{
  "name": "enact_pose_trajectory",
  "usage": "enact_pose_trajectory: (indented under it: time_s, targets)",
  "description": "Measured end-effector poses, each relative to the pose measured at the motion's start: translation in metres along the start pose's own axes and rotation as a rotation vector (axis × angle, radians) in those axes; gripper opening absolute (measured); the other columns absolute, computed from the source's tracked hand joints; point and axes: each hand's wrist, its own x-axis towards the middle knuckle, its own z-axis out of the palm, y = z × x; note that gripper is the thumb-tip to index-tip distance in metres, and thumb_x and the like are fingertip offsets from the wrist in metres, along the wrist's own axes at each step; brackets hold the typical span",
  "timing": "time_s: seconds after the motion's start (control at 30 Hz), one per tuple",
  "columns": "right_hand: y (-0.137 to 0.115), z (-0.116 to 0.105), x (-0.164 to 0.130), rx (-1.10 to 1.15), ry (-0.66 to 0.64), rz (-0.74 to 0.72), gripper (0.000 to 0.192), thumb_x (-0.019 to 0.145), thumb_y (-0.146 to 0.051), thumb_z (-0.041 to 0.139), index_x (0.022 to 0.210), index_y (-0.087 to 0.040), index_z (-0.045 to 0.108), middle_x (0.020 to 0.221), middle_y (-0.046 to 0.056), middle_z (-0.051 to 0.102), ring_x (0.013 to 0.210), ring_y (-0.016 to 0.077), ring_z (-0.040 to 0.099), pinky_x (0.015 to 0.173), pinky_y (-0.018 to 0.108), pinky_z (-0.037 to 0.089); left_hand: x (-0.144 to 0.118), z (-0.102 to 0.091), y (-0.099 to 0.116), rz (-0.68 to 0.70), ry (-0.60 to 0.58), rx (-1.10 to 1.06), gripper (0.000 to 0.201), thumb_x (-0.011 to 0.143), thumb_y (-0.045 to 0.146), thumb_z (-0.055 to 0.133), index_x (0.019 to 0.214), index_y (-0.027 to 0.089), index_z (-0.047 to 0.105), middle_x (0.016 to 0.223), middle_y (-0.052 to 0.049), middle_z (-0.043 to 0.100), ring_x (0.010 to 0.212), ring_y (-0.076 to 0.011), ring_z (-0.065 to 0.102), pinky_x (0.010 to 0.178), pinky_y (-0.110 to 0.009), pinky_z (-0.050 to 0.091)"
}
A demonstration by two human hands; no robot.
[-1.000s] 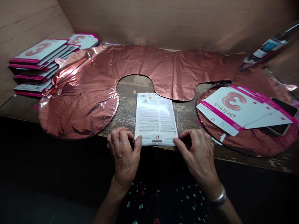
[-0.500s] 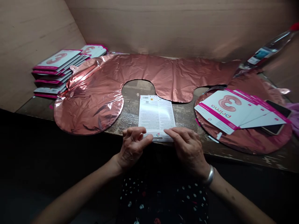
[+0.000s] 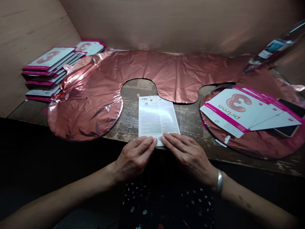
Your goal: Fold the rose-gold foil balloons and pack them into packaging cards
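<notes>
A white printed balloon packet (image 3: 156,117) with small text, a barcode and a QR code lies at the table's front edge. My left hand (image 3: 137,154) grips its near end on the left, fingers pressed together and thumb along the edge. From the right, my right hand (image 3: 188,152) holds the same end, its fingertips close to the left ones. Between them the hands cover most of the near flap. Behind the packet spreads a flat, rose-gold foil balloon (image 3: 133,65) shaped like a 3. Its lower curve touches or overlaps the packet's far right corner.
Stacked packets (image 3: 47,60) with pink edges stand at the left. More packets (image 3: 235,109) lie fanned over the balloon's right lobe, partly on a dark phone (image 3: 287,130). A plastic bottle (image 3: 274,47) leans at the back right. Wooden panels (image 3: 152,25) wall in the table.
Both hands have closed in on the packet's near end, the fingertips coming together and covering its logo and hang slot. The camera view has shifted slightly.
</notes>
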Motion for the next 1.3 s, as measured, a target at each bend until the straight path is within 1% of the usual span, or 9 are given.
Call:
enact_pose_trajectory:
  time_s: [0.13, 0.27, 0.4, 0.6, 0.7, 0.83, 1.03, 1.2, 1.3]
  targets:
    - [-0.012, 0.004, -0.003, -0.015, -0.037, 0.081, 0.050, 0.096, -0.033, 0.050, 0.140, -0.009, 0.051, 0.147, 0.013, 0.049, 0.135, 0.0254, 0.046, 0.107, 0.040, 0.039, -0.001, 0.004, 0.015, -0.048, -0.016, 0.102, 0.058, 0.093, 0.045, 0.055, 0.132, 0.002, 0.055, 0.127, -0.021, 0.062, 0.116, -0.0301, 0.059, 0.098, -0.040, 0.051]
    - [-0.024, 0.009, -0.002, -0.085, -0.078, 0.161, 0.053, 0.098, -0.038, 0.049, 0.144, -0.012, 0.046, 0.151, 0.010, 0.043, 0.129, 0.0233, 0.050, 0.099, 0.038, 0.038, 0.001, 0.009, 0.026, -0.097, -0.006, 0.157, 0.064, 0.093, 0.051, 0.051, 0.133, 0.000, 0.053, 0.127, -0.022, 0.062, 0.114, -0.0305, 0.057, 0.096, -0.040, 0.045]
    - [-0.025, 0.012, -0.002, -0.117, -0.071, 0.205, 0.055, 0.099, -0.039, 0.049, 0.147, -0.014, 0.042, 0.153, 0.007, 0.040, 0.128, 0.0224, 0.050, 0.102, 0.038, 0.034, 0.001, 0.012, 0.028, -0.195, -0.003, 0.166, 0.072, 0.091, 0.058, 0.052, 0.136, 0.003, 0.050, 0.126, -0.020, 0.062, 0.106, -0.0296, 0.057, 0.091, -0.040, 0.041]
    - [-0.018, 0.009, -0.016, -0.144, -0.076, 0.238, 0.059, 0.098, -0.038, 0.049, 0.150, -0.012, 0.036, 0.154, 0.012, 0.037, 0.141, 0.0250, 0.038, 0.113, 0.040, 0.026, -0.006, 0.013, 0.025, -0.252, 0.005, 0.155, 0.061, 0.089, 0.045, 0.062, 0.136, 0.007, 0.051, 0.126, -0.018, 0.062, 0.116, -0.0297, 0.054, 0.098, -0.040, 0.036]
    - [-0.017, 0.008, -0.020, -0.158, -0.071, 0.249, 0.058, 0.098, -0.037, 0.048, 0.149, -0.010, 0.037, 0.154, 0.013, 0.037, 0.141, 0.0267, 0.038, 0.115, 0.043, 0.025, -0.011, 0.013, 0.021, -0.240, 0.025, 0.149, 0.057, 0.090, 0.035, 0.063, 0.138, 0.009, 0.048, 0.132, -0.017, 0.060, 0.123, -0.0288, 0.053, 0.102, -0.039, 0.035]
    - [-0.015, 0.011, -0.022, -0.176, -0.050, 0.256, 0.056, 0.099, -0.036, 0.049, 0.147, -0.011, 0.039, 0.153, 0.012, 0.039, 0.139, 0.0274, 0.041, 0.115, 0.046, 0.024, -0.015, 0.017, 0.012, -0.204, 0.114, 0.131, 0.044, 0.090, 0.018, 0.060, 0.133, 0.013, 0.053, 0.126, -0.013, 0.065, 0.117, -0.0248, 0.059, 0.099, -0.036, 0.040]
    - [-0.017, 0.019, -0.032, -0.121, 0.092, 0.246, 0.049, 0.098, -0.031, 0.053, 0.143, -0.014, 0.045, 0.149, 0.009, 0.047, 0.136, 0.0242, 0.044, 0.116, 0.044, 0.022, -0.019, 0.024, -0.003, -0.128, 0.313, 0.057, 0.030, 0.088, 0.009, 0.059, 0.117, 0.019, 0.063, 0.107, -0.007, 0.073, 0.100, -0.0192, 0.066, 0.088, -0.031, 0.048]
    - [-0.020, 0.016, -0.033, -0.041, 0.206, 0.224, 0.041, 0.094, -0.023, 0.060, 0.134, -0.021, 0.055, 0.133, 0.003, 0.064, 0.124, 0.0208, 0.054, 0.113, 0.039, 0.025, -0.019, 0.015, -0.002, -0.074, 0.327, 0.005, 0.022, 0.092, 0.011, 0.056, 0.108, 0.022, 0.067, 0.099, -0.003, 0.075, 0.091, -0.0166, 0.067, 0.081, -0.031, 0.047]
    - [-0.020, 0.011, -0.023, -0.005, 0.312, 0.197, 0.025, 0.093, -0.021, 0.063, 0.118, -0.026, 0.063, 0.113, -0.001, 0.072, 0.115, 0.0186, 0.058, 0.111, 0.040, 0.025, -0.011, 0.008, 0.003, -0.041, 0.359, 0.002, 0.019, 0.090, 0.012, 0.058, 0.103, 0.022, 0.067, 0.095, -0.002, 0.076, 0.086, -0.0159, 0.066, 0.081, -0.032, 0.045]
